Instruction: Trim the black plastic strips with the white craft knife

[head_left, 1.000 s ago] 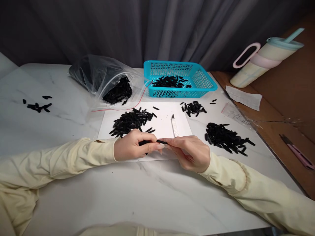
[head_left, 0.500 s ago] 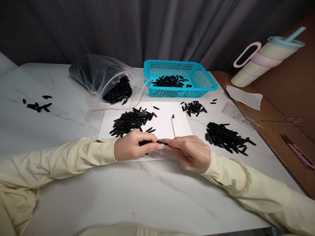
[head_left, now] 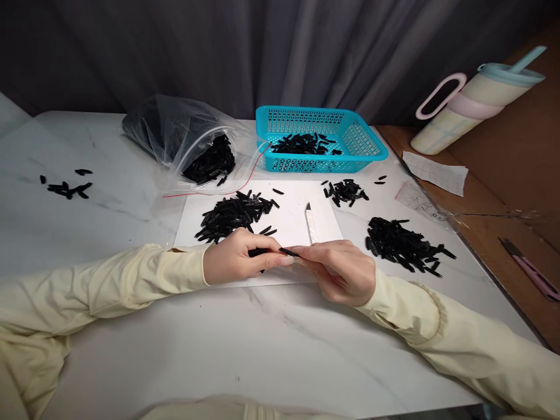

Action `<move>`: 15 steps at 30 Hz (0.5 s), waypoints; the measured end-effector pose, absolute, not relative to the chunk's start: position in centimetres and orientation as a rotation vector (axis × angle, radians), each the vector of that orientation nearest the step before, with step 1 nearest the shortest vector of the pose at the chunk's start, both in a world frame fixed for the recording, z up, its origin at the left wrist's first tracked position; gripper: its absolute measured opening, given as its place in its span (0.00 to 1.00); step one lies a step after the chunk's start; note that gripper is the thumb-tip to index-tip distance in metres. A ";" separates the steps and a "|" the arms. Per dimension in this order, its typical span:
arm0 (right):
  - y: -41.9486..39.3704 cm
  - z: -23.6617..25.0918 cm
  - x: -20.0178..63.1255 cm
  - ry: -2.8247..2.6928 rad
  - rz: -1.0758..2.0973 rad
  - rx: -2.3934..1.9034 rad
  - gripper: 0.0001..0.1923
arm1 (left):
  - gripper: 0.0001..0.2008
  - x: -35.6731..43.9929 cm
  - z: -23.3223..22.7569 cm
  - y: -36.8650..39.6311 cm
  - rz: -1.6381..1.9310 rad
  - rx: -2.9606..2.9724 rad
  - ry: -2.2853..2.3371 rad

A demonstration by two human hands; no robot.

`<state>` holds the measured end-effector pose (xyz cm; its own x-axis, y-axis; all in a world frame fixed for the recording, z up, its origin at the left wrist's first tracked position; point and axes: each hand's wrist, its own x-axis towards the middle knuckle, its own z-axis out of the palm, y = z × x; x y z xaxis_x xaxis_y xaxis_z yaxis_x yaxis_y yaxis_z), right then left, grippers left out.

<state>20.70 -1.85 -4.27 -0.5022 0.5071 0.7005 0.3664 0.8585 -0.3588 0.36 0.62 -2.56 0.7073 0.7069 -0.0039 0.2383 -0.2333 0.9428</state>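
My left hand [head_left: 245, 255] is closed, with black slivers inside its curled fingers. Between its fingertips and those of my right hand [head_left: 339, 268] sits one thin black strip [head_left: 289, 252], pinched from both ends. Both hands hover over the near edge of a white sheet [head_left: 293, 219]. Just behind my left hand lies a heap of black strips [head_left: 231, 217] on that sheet. A craft knife [head_left: 311, 224] with a white-wrapped handle and dark blade rests beyond my right fingers. What else my left palm holds is partly hidden.
A clear zip bag [head_left: 175, 140] of black strips lies at the back, beside a turquoise basket [head_left: 324, 164] holding more. Further piles sit at right [head_left: 402, 245] and far left [head_left: 70, 189]. A tumbler [head_left: 468, 111], a paper slip [head_left: 437, 171] and a pink-handled cutter [head_left: 531, 269] stand or lie at right.
Both hands stay nearly in place, still holding the strip between them. The right fingers have shifted only very slightly; the piles are unchanged.
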 end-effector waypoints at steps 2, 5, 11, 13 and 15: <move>-1.9 -4.2 20.7 -2.154 0.204 -0.642 0.12 | 0.11 0.4 -2.5 0.6 0.532 1.801 0.741; -1.9 -4.2 20.7 -2.163 0.225 -0.645 0.11 | 0.10 0.5 -2.5 0.6 0.549 1.825 0.751; -1.9 -4.2 20.8 -2.168 0.237 -0.659 0.10 | 0.12 0.4 -2.7 0.6 0.566 1.871 0.751; -1.9 -4.2 20.8 -2.167 0.239 -0.658 0.10 | 0.12 0.4 -2.7 0.6 0.574 1.880 0.737; -1.9 -4.2 20.8 -2.168 0.233 -0.654 0.10 | 0.11 0.4 -2.7 0.6 0.590 1.882 0.721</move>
<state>20.75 -1.89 -4.23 -0.5126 0.5289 0.6764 0.3730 0.8467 -0.3794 0.37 0.56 -2.73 0.7040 0.7054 0.0828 0.2201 -0.3275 0.9188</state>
